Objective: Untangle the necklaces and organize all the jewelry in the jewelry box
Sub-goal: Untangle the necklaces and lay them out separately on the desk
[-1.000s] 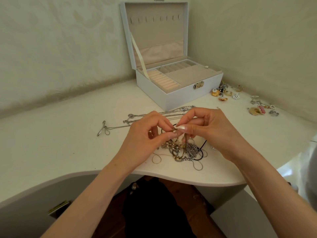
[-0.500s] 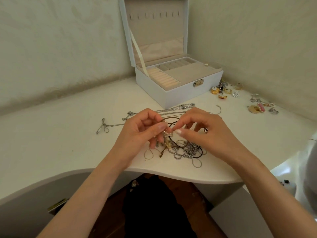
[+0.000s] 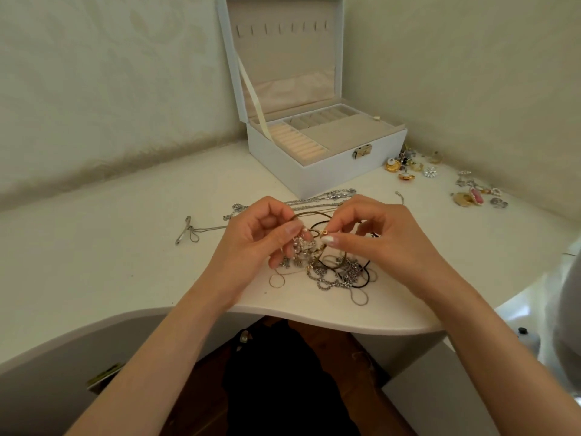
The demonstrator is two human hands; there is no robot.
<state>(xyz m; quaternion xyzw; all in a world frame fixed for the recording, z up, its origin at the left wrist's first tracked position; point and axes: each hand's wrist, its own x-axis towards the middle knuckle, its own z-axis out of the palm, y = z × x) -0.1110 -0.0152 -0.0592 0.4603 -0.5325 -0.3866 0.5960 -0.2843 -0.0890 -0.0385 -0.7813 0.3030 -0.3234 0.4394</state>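
A tangle of necklaces, silver chains, a gold chain and a black cord, lies near the front edge of the white table. My left hand pinches a sparkly silver piece at the tangle's left side. My right hand pinches a thin gold strand with a small ring just right of it. Both hands sit low over the pile, fingertips nearly touching. The white jewelry box stands open behind, its beige lid upright, ring rolls and compartments empty.
Straightened silver chains lie between the hands and the box, one ending in a clasp at the left. Loose earrings and brooches and more small pieces are scattered right of the box. Walls close in behind.
Both hands have dropped closer to the table and spread slightly apart. The tangle, lifted a second ago, now rests mostly on the surface with a gold loop pulled open between the fingers.
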